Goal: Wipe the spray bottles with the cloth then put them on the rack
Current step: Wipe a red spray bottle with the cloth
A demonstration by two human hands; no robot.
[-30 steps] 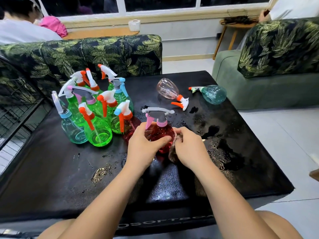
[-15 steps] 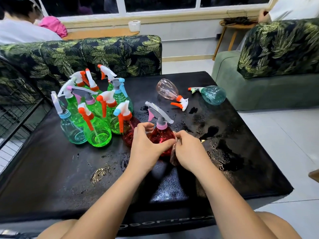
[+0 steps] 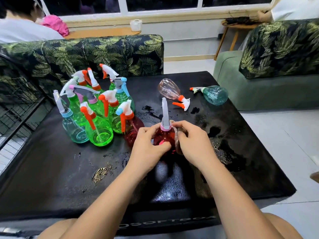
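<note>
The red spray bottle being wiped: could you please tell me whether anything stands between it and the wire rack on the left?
Yes. The cluster of upright green and teal bottles stands on the table between the red spray bottle and the wire rack; a second red bottle stands beside it. The table's nearer strip holds no bottles.

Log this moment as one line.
phase: wiping | left hand: grips red bottle | right hand: presses cloth against it
</note>
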